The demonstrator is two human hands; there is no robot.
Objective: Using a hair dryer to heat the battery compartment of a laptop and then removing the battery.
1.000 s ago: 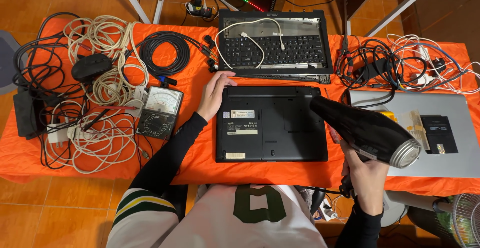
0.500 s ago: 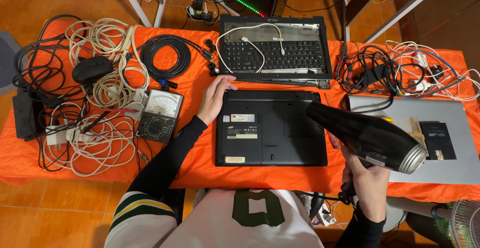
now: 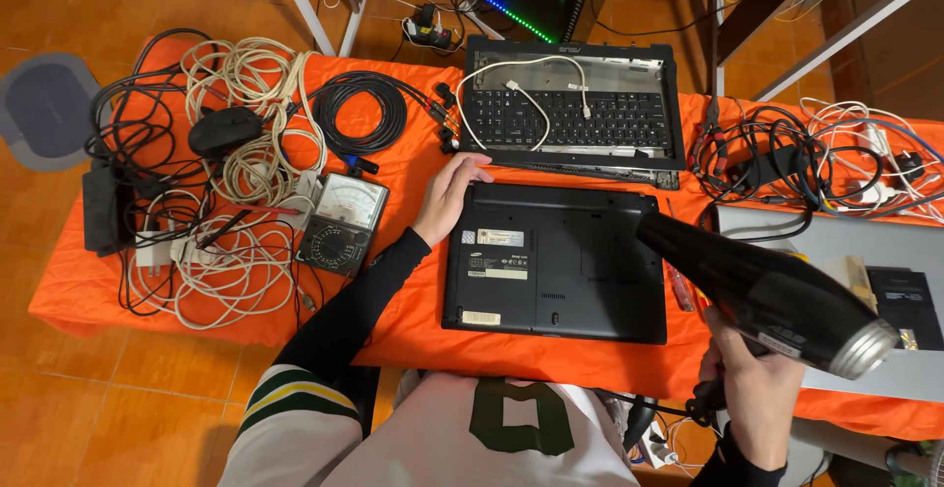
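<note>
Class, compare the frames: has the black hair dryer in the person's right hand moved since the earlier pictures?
Yes. The hair dryer has swung rightward and slightly down against the upturned black laptop; its nozzle now barely overlaps the laptop's right edge. The right hand holds its handle.

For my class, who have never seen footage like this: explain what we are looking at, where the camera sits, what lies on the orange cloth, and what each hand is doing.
There is no machine here, only a person working with two bare hands. The single view comes from a camera worn on the person's head, looking down.

The table is covered with an orange cloth. In the middle lies a black laptop, closed and bottom side up. Behind it is an opened laptop shell with a keyboard. To the left lie coiled cables and an analog meter; to the right, more cables and a grey laptop.

The left hand rests flat at the black laptop's upper left corner. The right hand grips the handle of a black hair dryer, its nozzle pointing over the laptop.
</note>
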